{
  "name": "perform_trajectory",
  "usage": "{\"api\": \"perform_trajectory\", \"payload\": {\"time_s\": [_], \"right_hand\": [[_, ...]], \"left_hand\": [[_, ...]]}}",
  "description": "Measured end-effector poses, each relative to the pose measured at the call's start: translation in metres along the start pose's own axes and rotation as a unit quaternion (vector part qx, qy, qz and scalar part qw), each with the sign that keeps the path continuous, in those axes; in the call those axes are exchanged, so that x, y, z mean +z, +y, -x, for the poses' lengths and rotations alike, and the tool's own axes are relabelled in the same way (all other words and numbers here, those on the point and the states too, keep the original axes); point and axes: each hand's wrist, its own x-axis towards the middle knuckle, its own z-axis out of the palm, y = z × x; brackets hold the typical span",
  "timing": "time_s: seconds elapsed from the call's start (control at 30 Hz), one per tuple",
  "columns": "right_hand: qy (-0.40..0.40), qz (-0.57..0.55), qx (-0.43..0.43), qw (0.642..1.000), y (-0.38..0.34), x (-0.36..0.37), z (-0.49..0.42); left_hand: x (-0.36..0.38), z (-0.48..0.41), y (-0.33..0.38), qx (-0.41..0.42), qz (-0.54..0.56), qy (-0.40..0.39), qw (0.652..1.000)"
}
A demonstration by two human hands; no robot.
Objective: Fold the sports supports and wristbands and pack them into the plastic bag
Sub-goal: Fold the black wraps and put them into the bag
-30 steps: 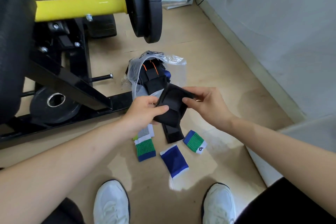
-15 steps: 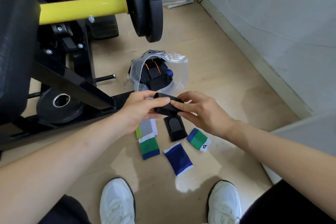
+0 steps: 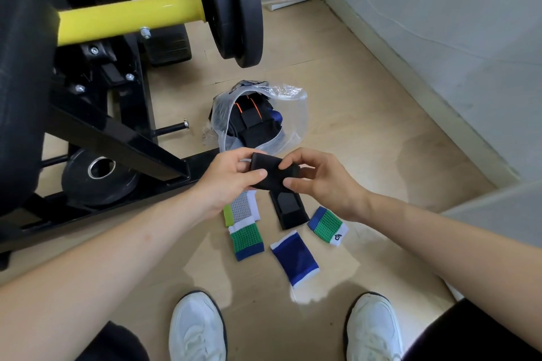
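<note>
Black support (image 3: 271, 173), loose 1 s ago, is now folded compact, fingers of left hand (image 3: 228, 182) & right hand (image 3: 328, 184) clamped on it, prob. ready for plastic bag (image 3: 294, 105) at 12 o'clock.

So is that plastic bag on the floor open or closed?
Open: the plastic bag gapes at its mouth, showing an orange-striped support already inside.

- Pale wood-look floor (image 3: 366, 126).
- Crumpled clear plastic bag (image 3: 294, 108), beyond the left grip (image 3: 231, 182) and right grip (image 3: 325, 184).
- Flat black strap support (image 3: 290, 211), below both grips.
- Grey-and-lime knitted wristband (image 3: 240, 209) and green-and-blue knitted wristband (image 3: 246, 242), nearer than the left grip.
- Blue white-edged wristband (image 3: 294, 258) and green, blue and white wristband (image 3: 327, 226), nearer than the right grip.
</note>
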Motion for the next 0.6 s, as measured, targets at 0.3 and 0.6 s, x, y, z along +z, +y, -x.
{"api": "perform_trajectory", "payload": {"time_s": [0.3, 0.6], "right_hand": [[0.071, -0.025, 0.024, 0.997, 0.004, -0.004, -0.023], [0.184, 0.017, 0.014, 0.983, 0.024, 0.017, -0.101]], "left_hand": [[-0.018, -0.008, 0.004, 0.143, -0.256, 0.194, 0.936], [-0.048, -0.035, 0.0, 0.113, -0.441, 0.172, 0.874]]}}
